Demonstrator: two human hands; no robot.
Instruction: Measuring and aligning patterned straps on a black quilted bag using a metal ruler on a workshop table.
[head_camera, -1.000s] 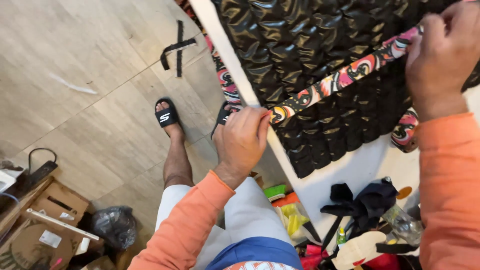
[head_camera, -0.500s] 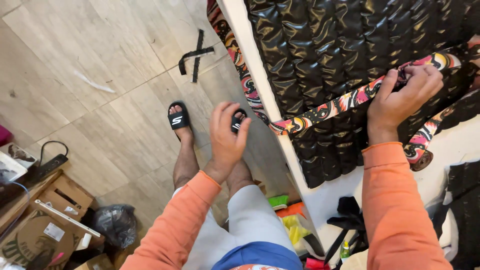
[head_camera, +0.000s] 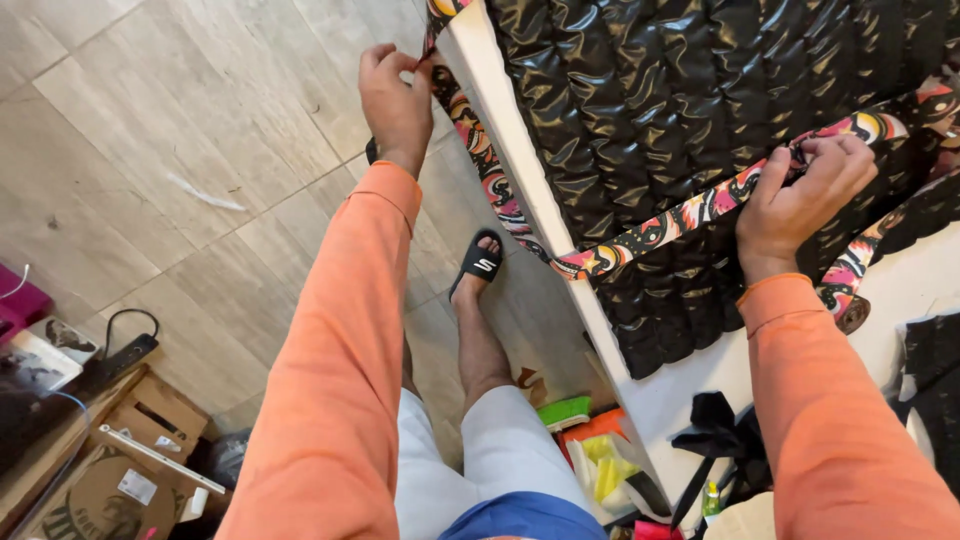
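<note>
Since the earlier frame, the left hand (head_camera: 397, 105) has risen up the white table's edge (head_camera: 520, 190), now pinching the multicoloured patterned fabric strap (head_camera: 660, 225) higher. The right hand (head_camera: 805, 195) pinches the strap atop the glossy black quilted material (head_camera: 700, 110). Its long axis runs diagonally across the quilting, bending over the edge.

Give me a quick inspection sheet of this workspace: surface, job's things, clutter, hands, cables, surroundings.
Surface: white table, mostly covered.
Job's things: patterned strap across black quilted fabric, trailing over the table edge.
Clutter: black cloth scraps, small bottle, bright pieces below the table.
Hands: left hand pinches the strap off the table edge; right hand pinches it on the fabric.
Cables: power strip with cord.
Surroundings: tiled floor, cardboard boxes.
</note>
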